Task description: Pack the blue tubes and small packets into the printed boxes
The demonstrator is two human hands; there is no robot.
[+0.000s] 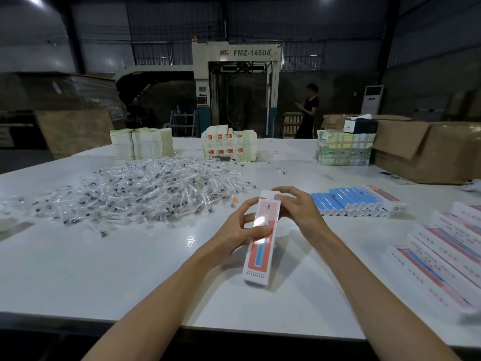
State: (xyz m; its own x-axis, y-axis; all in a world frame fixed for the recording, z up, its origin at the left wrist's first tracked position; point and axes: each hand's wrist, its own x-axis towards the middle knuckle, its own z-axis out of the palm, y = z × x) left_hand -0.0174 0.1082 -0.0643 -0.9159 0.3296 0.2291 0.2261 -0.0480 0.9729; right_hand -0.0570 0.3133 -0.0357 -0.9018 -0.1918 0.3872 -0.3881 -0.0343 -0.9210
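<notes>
Gripping a printed box (260, 256), left hand (242, 225) and right hand (299, 207) fingers (286, 190) curl round it.

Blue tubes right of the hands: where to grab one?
Probably pinch an upper tube at its white cap end, coming from the near side. The blue tubes lie packed side against side, leaving no finger gap between bodies. The caps point to the near side, exposed.

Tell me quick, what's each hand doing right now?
Left hand: holding the printed box round its middle.
Right hand: pinching the same box's top flap.
</notes>
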